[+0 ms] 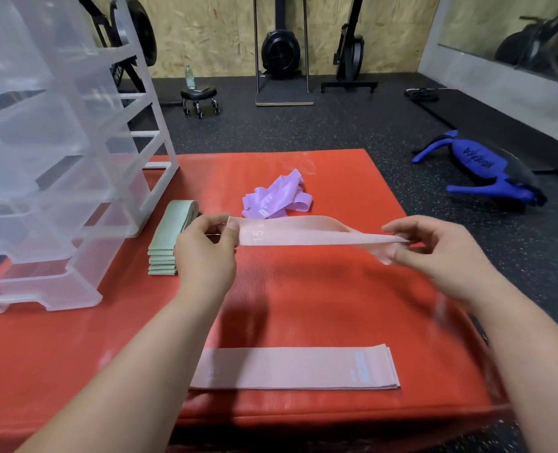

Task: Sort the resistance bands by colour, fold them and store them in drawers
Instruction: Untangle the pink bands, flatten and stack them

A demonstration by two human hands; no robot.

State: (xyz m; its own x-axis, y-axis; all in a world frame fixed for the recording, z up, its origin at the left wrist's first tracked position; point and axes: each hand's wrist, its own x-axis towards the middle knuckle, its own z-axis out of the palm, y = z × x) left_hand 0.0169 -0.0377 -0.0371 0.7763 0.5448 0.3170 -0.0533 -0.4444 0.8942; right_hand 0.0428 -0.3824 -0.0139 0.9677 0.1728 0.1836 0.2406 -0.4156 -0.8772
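I hold a pink resistance band [303,232] stretched flat in the air above the red mat [320,295]. My left hand [205,253] pinches its left end, and my right hand [434,253] pinches its right end. A flat stack of pink bands [294,367] lies near the mat's front edge. Green folded bands [169,240] are stacked left of my left hand. A loose heap of purple bands [277,197] lies behind the held band. The clear plastic drawer unit [52,152] stands on the mat at the left.
Black rubber gym floor [336,125] surrounds the mat. A blue bag [480,168] lies on the floor at the right. A small wheeled stool [199,96] with a bottle, and exercise machines [280,53], stand by the far wall.
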